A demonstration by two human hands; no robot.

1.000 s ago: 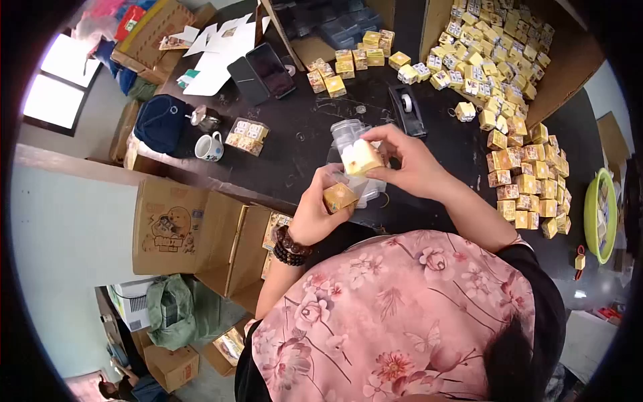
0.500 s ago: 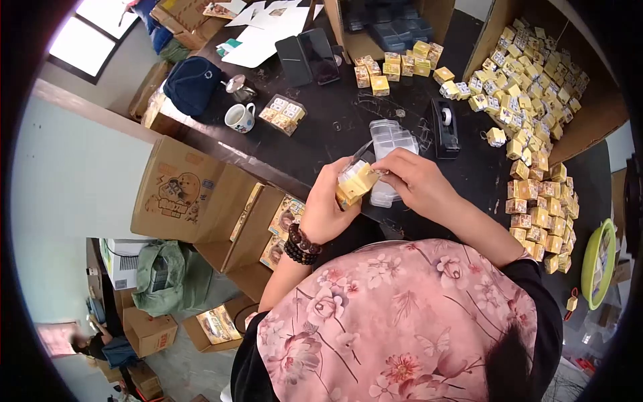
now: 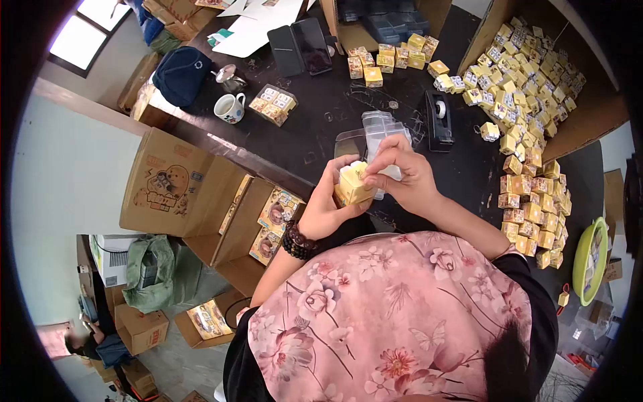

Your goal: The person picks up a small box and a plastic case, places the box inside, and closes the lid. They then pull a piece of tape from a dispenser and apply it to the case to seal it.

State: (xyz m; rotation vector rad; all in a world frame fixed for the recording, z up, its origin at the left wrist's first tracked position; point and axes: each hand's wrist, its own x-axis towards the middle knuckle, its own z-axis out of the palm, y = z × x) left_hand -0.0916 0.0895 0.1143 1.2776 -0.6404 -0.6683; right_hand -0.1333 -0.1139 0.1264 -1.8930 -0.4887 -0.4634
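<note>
Small yellow box (image 3: 353, 186) is held up over the near edge of the tabletop (image 3: 315, 100), gripped in the left hand (image 3: 326, 208), whose fingers wrap its lower and left sides. The right hand (image 3: 405, 177) meets it from the right and above, fingertips pinched on the box's pale top face. A stack of clear plastic cases (image 3: 382, 127) lies just behind both hands.
</note>
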